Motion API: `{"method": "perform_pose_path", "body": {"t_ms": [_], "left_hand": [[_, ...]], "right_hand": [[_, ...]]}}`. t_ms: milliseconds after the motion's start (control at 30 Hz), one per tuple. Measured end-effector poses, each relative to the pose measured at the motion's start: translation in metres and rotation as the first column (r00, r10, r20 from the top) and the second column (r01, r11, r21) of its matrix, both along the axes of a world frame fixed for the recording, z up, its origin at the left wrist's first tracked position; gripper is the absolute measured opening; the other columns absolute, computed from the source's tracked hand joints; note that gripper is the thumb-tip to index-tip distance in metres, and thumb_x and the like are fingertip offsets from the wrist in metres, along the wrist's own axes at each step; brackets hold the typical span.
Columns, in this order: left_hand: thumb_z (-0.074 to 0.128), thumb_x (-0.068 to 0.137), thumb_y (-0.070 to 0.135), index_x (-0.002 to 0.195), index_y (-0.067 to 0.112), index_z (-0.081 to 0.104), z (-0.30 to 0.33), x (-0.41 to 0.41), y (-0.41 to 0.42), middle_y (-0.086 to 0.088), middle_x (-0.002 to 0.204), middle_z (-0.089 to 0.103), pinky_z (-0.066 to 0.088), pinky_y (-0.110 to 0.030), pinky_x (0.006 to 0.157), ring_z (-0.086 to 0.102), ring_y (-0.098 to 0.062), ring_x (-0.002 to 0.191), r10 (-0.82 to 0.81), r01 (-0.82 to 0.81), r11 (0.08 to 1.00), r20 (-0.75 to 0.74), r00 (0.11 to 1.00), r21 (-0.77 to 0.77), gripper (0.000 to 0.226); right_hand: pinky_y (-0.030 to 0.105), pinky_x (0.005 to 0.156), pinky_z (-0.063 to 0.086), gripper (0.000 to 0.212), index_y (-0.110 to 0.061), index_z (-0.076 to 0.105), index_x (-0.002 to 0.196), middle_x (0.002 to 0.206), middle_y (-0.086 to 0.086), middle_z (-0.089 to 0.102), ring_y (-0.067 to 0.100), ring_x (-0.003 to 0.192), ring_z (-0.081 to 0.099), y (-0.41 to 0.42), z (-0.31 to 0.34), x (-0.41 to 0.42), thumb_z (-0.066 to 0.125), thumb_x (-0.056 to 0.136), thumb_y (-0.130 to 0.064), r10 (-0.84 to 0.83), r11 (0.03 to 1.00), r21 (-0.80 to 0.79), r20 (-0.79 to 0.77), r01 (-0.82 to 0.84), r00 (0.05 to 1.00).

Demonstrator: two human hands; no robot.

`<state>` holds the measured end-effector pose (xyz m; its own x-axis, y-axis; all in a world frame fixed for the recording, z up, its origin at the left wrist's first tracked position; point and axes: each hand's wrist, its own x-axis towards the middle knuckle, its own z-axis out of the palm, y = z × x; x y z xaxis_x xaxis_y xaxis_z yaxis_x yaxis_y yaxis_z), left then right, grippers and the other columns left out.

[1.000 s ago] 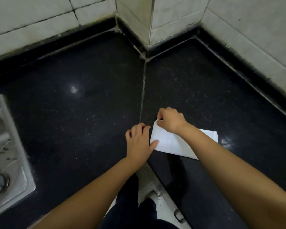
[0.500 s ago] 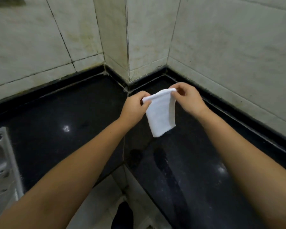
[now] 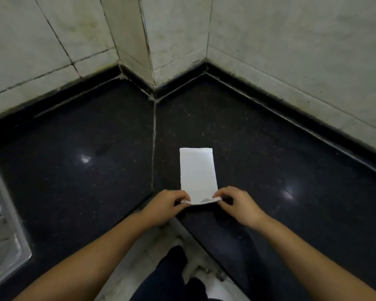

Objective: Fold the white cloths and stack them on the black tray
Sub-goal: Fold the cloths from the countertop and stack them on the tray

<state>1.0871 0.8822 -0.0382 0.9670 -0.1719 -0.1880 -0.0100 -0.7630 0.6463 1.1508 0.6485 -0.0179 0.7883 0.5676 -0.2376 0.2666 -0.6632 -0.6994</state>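
The white cloth (image 3: 197, 173) is lying flat on the black desk (image 3: 269, 174), folded into a narrow strip w/ its long side running away from the person, just right of the pale seam (image 3: 154, 140) that's splitting the desk in two. The far end is sitting square and flat; the near end is lifting slightly off the surface, close to the desk's front edge.

Both hands are working that near end. The left hand (image 3: 164, 208) is pinching the near-left corner btwn thumb and curled fingers. The right hand (image 3: 237, 205) is pinching the near-right corner the same way, fingers bent over the edge. The hem btwn them is sagging a little, showing a grey shadow underneath.

Bare forearms are reaching in from the bottom of the view. Dark trousers (image 3: 172, 276) are showing below, over a pale floor (image 3: 139, 257).

A steel sink (image 3: 2, 224) is sitting at the far left, set into the desk. Pale tiled walls (image 3: 291, 51) are rising behind, w/ a square column (image 3: 137, 40) jutting into the corner. Light glints are shining on the desk both sides of the cloth.
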Motion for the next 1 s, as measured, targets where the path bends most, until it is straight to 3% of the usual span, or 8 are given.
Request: {"method": "perform_pose_path", "body": {"t_ms": [167, 300, 433, 533, 633, 767, 900, 1000], "left_hand": [[0.062, 0.089, 0.016, 0.099, 0.016, 0.067, 0.004, 0.037, 0.014, 0.003, 0.083, 0.062, 0.039, -0.006, 0.063, 0.052, 0.001, 0.066, 0.112, -0.116, 0.989, -0.045, 0.993, -0.095, 0.012], [0.059, 0.09, 0.016, 0.096, 0.016, 0.067, 0.021, 0.097, 0.025, 0.005, 0.09, 0.064, 0.042, -0.015, 0.071, 0.057, -0.007, 0.079, 0.254, -0.25, 0.955, 0.006, 0.967, -0.16, 0.01], [0.055, 0.09, 0.017, 0.095, 0.017, 0.066, 0.011, 0.138, 0.032, 0.007, 0.086, 0.057, 0.038, -0.02, 0.068, 0.053, -0.01, 0.082, 0.268, -0.269, 0.962, -0.012, 0.963, -0.044, 0.013], [0.052, 0.091, 0.019, 0.1, 0.017, 0.065, -0.007, 0.145, 0.033, 0.002, 0.093, 0.056, 0.041, -0.031, 0.083, 0.049, -0.019, 0.098, 0.261, -0.26, 0.963, -0.002, 0.965, 0.073, 0.016], [0.052, 0.092, 0.022, 0.111, 0.018, 0.058, -0.017, 0.14, 0.029, -0.002, 0.107, 0.057, 0.037, -0.034, 0.088, 0.047, -0.021, 0.107, 0.318, -0.321, 0.94, 0.044, 0.947, 0.113, 0.021], [0.053, 0.09, 0.037, 0.118, 0.017, 0.05, -0.019, 0.126, 0.027, -0.002, 0.115, 0.052, 0.034, -0.037, 0.094, 0.045, -0.022, 0.112, 0.492, -0.497, 0.858, 0.068, 0.868, 0.133, 0.035], [0.051, 0.089, 0.046, 0.115, 0.017, 0.053, -0.021, 0.119, 0.019, -0.004, 0.121, 0.044, 0.03, -0.039, 0.098, 0.038, -0.024, 0.117, 0.458, -0.434, 0.847, -0.007, 0.889, 0.308, 0.038], [0.052, 0.09, 0.036, 0.112, 0.016, 0.056, -0.016, 0.125, 0.011, -0.003, 0.124, 0.043, 0.031, -0.038, 0.099, 0.036, -0.024, 0.119, 0.441, -0.413, 0.86, -0.029, 0.897, 0.298, 0.029]], "right_hand": [[0.005, 0.072, 0.04, 0.022, -0.016, 0.07, 0.105, 0.095, 0.003, 0.06, 0.009, 0.082, 0.056, 0.018, 0.003, 0.039, 0.062, 0.087, -0.007, -0.135, 0.989, 0.05, -0.048, 0.138, 0.99], [0.019, 0.08, 0.04, 0.027, -0.018, 0.067, 0.111, 0.095, 0.002, 0.056, 0.013, 0.087, 0.054, 0.048, 0.008, 0.087, 0.057, 0.089, -0.006, -0.309, 0.946, 0.074, -0.087, 0.315, 0.947], [0.02, 0.078, 0.039, 0.025, -0.014, 0.061, 0.113, 0.082, -0.007, 0.051, 0.011, 0.084, 0.052, 0.073, 0.0, 0.121, 0.054, 0.09, -0.008, -0.408, 0.912, -0.002, -0.107, 0.41, 0.907], [0.034, 0.091, 0.046, 0.027, -0.014, 0.059, 0.116, 0.095, 0.0, 0.056, 0.019, 0.095, 0.056, 0.085, -0.012, 0.13, 0.053, 0.089, -0.011, -0.392, 0.914, -0.132, -0.051, 0.383, 0.919], [0.045, 0.098, 0.043, 0.031, -0.014, 0.056, 0.122, 0.114, 0.008, 0.056, 0.026, 0.111, 0.052, 0.088, -0.021, 0.127, 0.053, 0.091, -0.017, -0.375, 0.897, -0.239, 0.037, 0.372, 0.926], [0.045, 0.097, 0.044, 0.043, -0.011, 0.053, 0.126, 0.124, 0.011, 0.052, 0.028, 0.116, 0.049, 0.086, -0.019, 0.119, 0.053, 0.092, -0.037, -0.476, 0.829, -0.311, 0.042, 0.465, 0.878], [0.042, 0.099, 0.038, 0.045, -0.009, 0.05, 0.124, 0.129, 0.011, 0.048, 0.03, 0.122, 0.043, 0.105, -0.019, 0.11, 0.052, 0.091, -0.04, -0.436, 0.749, -0.509, 0.104, 0.424, 0.894], [0.039, 0.1, 0.035, 0.037, -0.012, 0.052, 0.124, 0.13, 0.01, 0.049, 0.029, 0.123, 0.041, 0.121, -0.017, 0.11, 0.046, 0.093, -0.031, -0.5, 0.709, -0.537, 0.076, 0.458, 0.863]]}}
